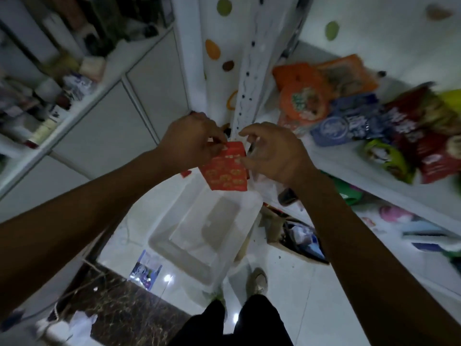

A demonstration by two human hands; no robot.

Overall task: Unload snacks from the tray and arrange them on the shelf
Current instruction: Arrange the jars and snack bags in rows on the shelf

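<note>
I hold a small red snack packet (228, 168) with gold print in the air above a clear plastic tray (159, 242) that stands on the white floor. My left hand (192, 143) pinches the packet's top left corner. My right hand (272, 152) touches its right edge with thumb and fingers. The tray's inside looks bare. On the white shelf (354, 166) to the right lie snack bags: orange ones (303, 98), a blue one (349, 121), red ones (419, 136) and a green one (386, 156).
A white perforated shelf post (249, 78) rises just behind my hands. A lower shelf (399, 226) on the right holds more goods. An open cardboard box (291, 231) stands beside the tray. Cluttered shelves (50, 91) run along the left. My feet (257, 280) stand by the tray.
</note>
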